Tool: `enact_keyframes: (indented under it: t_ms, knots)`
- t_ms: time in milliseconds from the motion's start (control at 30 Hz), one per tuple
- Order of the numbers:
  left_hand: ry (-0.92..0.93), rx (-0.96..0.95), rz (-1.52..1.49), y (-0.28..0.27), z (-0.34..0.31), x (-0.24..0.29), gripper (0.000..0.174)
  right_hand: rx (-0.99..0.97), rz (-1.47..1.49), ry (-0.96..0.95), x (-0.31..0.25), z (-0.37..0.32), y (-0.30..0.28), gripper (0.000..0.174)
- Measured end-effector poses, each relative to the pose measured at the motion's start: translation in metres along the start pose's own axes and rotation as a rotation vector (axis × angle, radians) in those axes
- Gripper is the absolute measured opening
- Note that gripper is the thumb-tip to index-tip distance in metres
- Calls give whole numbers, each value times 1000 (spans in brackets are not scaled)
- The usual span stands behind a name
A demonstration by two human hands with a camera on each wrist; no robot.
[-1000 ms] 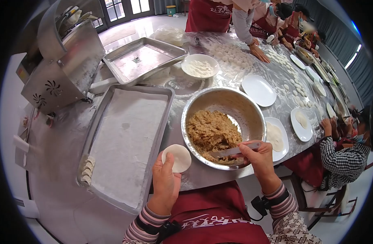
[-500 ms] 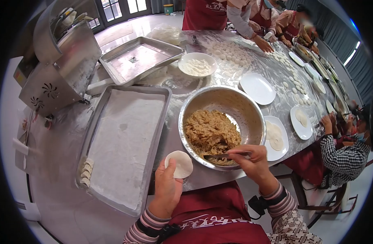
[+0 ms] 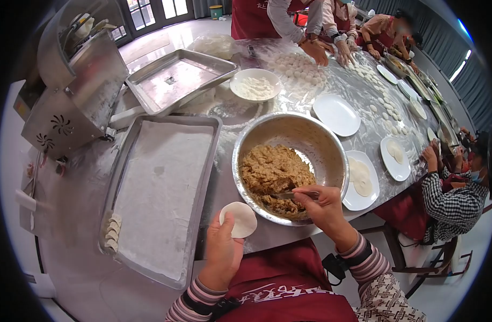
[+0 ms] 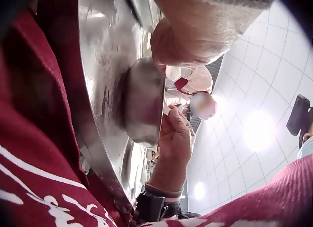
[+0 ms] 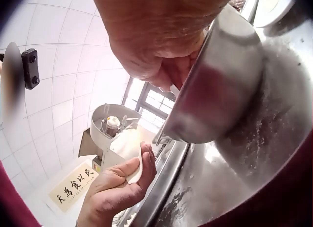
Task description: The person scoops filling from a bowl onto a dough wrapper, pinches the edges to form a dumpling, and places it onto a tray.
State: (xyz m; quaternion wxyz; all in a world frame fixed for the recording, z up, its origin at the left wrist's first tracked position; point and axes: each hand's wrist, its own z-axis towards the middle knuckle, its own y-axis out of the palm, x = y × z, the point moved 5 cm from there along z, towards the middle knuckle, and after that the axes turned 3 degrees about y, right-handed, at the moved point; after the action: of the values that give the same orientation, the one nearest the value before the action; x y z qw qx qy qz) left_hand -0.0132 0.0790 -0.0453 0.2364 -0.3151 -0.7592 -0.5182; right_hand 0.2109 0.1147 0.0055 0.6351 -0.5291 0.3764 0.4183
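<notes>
Right grip (image 3: 321, 206) is closed, with thumb and fingers pinching the handle of a flat metal spatula (image 3: 285, 195), whose blade is pushed into the near edge of the minced filling (image 3: 272, 172). The filling is heaped against the near left wall of the steel bowl (image 3: 332, 140) (the far right of its floor is scraped bare), so it is reached with a short stroke over the near rim. The left grip (image 3: 224, 249) is cupped under a round dough wrapper (image 3: 238, 219), the fingers curled lightly about its edge. It is held face up, just left of the bowl and above the edge of the tabletop (image 3: 223, 177), close to the blade. In the right wrist view the dough wrapper (image 5: 135, 172) is seen lying in the bent fingers. To the left a floured tray (image 3: 209, 161) is set lengthwise, and a short row of folded dumplings (image 3: 112, 231) is lined up in its near left corner. Right of the bowl, spare wrappers (image 3: 359, 177) are laid on a white plate (image 3: 358, 203), within reach of the right grip.
</notes>
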Motion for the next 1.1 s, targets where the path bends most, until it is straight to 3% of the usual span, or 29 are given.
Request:
enact_keyframes:
  t_ms: [233,600,833,933,967,1033,1100]
  knots:
    - [2,5,-8,-3,-1,2,27,-41,62,131,-5,6,1,14]
    - [9,-50,7,9,2,27,32,-127,603,586,25,25,-20,20]
    - [-162,-147,-124,48,2,15,41,-24,808,525,-8,6,-26,19]
    - [-194,-190,-183,62,0,8,48,44,490,186,-29,-13,-26,13]
    - [-186,-218,-179,65,0,7,50,40,487,183,-26,-21,-25,13]
    - [-172,-246,-179,67,1,3,52,-61,-99,-634,-61,-41,-16,16]
    - [-159,-278,-224,68,2,1,52,-133,-370,-945,-78,-56,-3,20]
